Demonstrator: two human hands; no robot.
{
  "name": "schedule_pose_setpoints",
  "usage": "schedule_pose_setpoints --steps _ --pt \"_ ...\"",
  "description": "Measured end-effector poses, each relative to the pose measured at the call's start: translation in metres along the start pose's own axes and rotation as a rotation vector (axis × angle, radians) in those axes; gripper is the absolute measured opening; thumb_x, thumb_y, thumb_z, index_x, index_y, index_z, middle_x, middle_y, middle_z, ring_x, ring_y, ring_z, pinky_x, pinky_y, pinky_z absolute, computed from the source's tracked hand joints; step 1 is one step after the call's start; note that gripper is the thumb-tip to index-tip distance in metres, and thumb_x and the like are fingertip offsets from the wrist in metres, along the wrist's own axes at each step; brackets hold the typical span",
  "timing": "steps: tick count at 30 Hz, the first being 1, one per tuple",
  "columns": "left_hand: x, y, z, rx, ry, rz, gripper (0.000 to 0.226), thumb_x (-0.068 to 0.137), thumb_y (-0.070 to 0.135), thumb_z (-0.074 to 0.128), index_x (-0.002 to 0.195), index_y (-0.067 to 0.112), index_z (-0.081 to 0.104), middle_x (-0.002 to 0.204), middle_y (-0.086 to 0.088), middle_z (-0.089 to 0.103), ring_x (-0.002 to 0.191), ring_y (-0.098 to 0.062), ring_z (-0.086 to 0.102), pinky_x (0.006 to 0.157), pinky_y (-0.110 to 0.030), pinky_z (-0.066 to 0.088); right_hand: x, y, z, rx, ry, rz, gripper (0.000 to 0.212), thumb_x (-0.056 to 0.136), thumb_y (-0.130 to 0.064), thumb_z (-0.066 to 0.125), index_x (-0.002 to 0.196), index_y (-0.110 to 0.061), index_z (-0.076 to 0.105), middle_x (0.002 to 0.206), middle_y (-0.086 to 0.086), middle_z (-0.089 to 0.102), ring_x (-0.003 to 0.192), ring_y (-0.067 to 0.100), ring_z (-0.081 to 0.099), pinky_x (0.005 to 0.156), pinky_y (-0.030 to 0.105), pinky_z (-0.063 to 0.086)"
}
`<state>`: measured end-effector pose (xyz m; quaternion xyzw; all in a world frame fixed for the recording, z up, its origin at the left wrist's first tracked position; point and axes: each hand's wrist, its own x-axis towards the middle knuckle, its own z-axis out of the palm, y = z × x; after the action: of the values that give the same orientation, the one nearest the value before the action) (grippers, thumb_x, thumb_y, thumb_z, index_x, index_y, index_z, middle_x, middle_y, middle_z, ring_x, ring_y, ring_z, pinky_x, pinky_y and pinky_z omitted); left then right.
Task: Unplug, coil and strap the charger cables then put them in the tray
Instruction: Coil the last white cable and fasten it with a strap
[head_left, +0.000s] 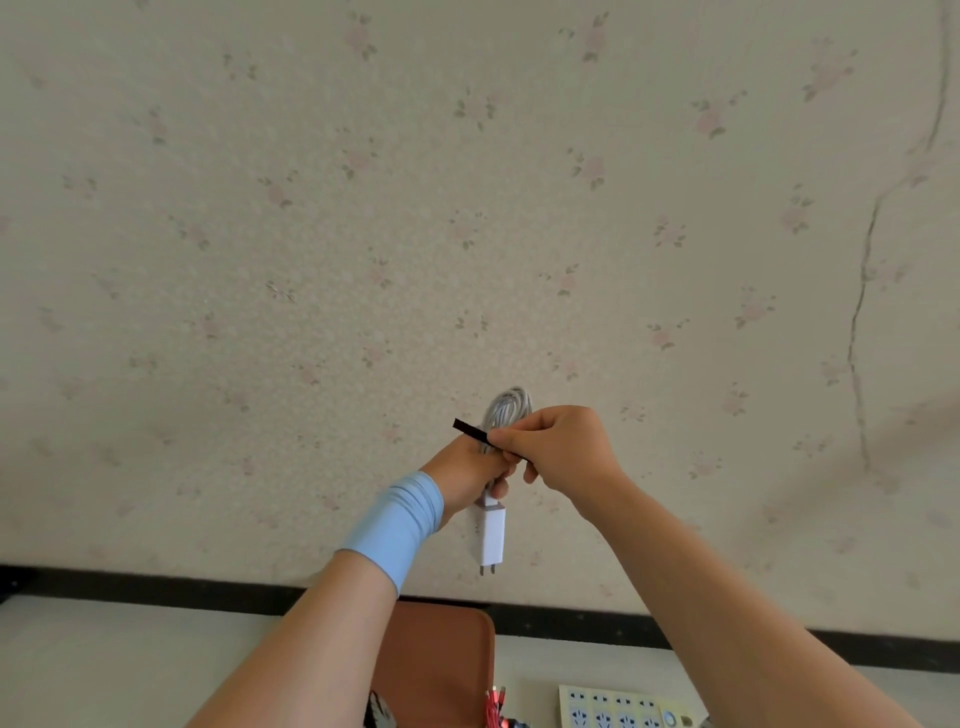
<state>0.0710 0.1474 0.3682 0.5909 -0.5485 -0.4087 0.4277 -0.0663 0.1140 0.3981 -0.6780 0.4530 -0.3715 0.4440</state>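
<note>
Both hands are raised in front of the wall. My left hand (467, 475), with a light blue wristband, grips a coiled white charger cable (506, 410). The coil's loop sticks up above the fingers, and its white plug adapter (490, 535) hangs below with the prongs down. My right hand (558, 449) pinches a thin black strap (470, 431) that lies across the coil. The brown tray (441, 660) sits on the table below the hands, partly hidden by my left forearm.
A cream power strip (618, 709) lies at the bottom edge, right of the tray. Red cables (496, 709) lie between tray and strip. A dark patterned item (379, 709) shows at the tray's lower left. Floral wallpaper fills the background, above a black strip at the white table's back edge.
</note>
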Motion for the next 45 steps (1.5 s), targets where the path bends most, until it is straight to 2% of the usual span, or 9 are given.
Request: schedule_pose_setpoints --steps 7,14,20,24,28,31,35,41,45 --pt "-0.007 0.005 -0.006 -0.610 -0.083 -0.062 0.033 0.100 0.022 0.036 0.106 0.004 0.063 0.073 -0.008 0.057 0.061 -0.019 0.049 0.061 -0.032 0.039 0.001 0.001 0.005 0.032 0.035 0.019 0.020 0.077 -0.031 0.086 0.075 -0.013 0.077 0.064 0.001 0.073 0.041 0.008 0.050 0.044 0.020 0.041" --pt "-0.003 0.005 -0.008 -0.307 0.253 -0.090 0.042 0.103 0.031 0.029 0.085 0.009 0.059 0.062 -0.006 0.056 0.043 -0.015 0.040 0.054 -0.029 0.038 0.000 -0.004 -0.002 -0.017 -0.143 -0.025 0.012 0.086 -0.022 0.079 0.080 -0.012 0.077 0.066 -0.003 0.073 0.049 0.009 0.053 0.048 0.021 0.043" --pt "-0.004 0.003 -0.017 -0.389 0.195 -0.110 0.028 0.101 0.029 0.029 0.097 0.011 0.051 0.059 -0.007 0.051 0.038 -0.014 0.028 0.051 -0.029 0.026 0.008 0.005 -0.024 -0.136 -0.274 -0.001 0.011 0.093 -0.020 0.072 0.088 -0.014 0.080 0.068 -0.004 0.073 0.053 0.009 0.052 0.053 0.019 0.046" --pt "-0.008 0.004 -0.016 -0.425 0.115 -0.130 0.034 0.103 0.031 0.030 0.104 0.008 0.056 0.061 -0.008 0.054 0.036 -0.013 0.027 0.055 -0.031 0.027 0.016 0.014 -0.027 -0.253 -0.295 -0.067 0.016 0.090 -0.017 0.072 0.084 -0.028 0.082 0.089 0.006 0.077 0.079 0.023 0.065 0.086 0.038 0.057" --pt "-0.012 0.001 -0.019 -0.400 -0.028 -0.123 0.040 0.104 0.036 0.034 0.109 0.006 0.060 0.067 -0.011 0.058 0.036 -0.014 0.030 0.055 -0.033 0.027 0.022 0.021 -0.024 -0.373 -0.322 -0.139 0.028 0.089 -0.021 0.073 0.075 -0.044 0.078 0.090 -0.003 0.078 0.104 0.042 0.065 0.093 0.052 0.053" --pt "-0.015 0.005 -0.017 -0.331 -0.081 -0.105 0.040 0.103 0.035 0.037 0.109 0.004 0.061 0.074 -0.016 0.060 0.037 -0.016 0.032 0.054 -0.033 0.026 0.025 0.027 -0.023 -0.407 -0.303 -0.190 0.005 0.091 -0.030 0.075 0.090 -0.030 0.080 0.088 -0.005 0.077 0.087 0.034 0.068 0.086 0.047 0.056" --pt "-0.019 0.006 -0.018 -0.271 -0.095 -0.110 0.044 0.105 0.036 0.037 0.118 0.001 0.060 0.081 -0.020 0.067 0.040 -0.018 0.034 0.053 -0.032 0.031 0.026 0.027 -0.023 -0.562 -0.217 -0.398 0.019 0.088 -0.034 0.076 0.082 -0.031 0.059 0.092 -0.008 0.055 0.085 0.015 0.051 0.072 0.020 0.044" --pt "-0.020 0.004 -0.020 -0.008 -0.092 -0.079 0.041 0.104 0.036 0.039 0.109 0.003 0.063 0.086 -0.019 0.074 0.046 -0.022 0.039 0.051 -0.028 0.037 0.029 0.029 -0.027 -0.746 -0.429 -0.275 0.023 0.092 -0.002 0.058 0.084 -0.015 0.075 0.081 0.003 0.074 0.065 0.013 0.059 0.067 0.029 0.050" --pt "-0.018 0.004 -0.019 0.064 -0.060 -0.051 0.040 0.104 0.035 0.039 0.108 0.002 0.062 0.081 -0.018 0.074 0.043 -0.021 0.039 0.046 -0.025 0.035 0.027 0.027 -0.031 -0.457 -0.412 -0.167 0.037 0.094 -0.002 0.055 0.101 -0.027 0.081 0.095 -0.006 0.078 0.090 0.012 0.070 0.081 0.027 0.056"
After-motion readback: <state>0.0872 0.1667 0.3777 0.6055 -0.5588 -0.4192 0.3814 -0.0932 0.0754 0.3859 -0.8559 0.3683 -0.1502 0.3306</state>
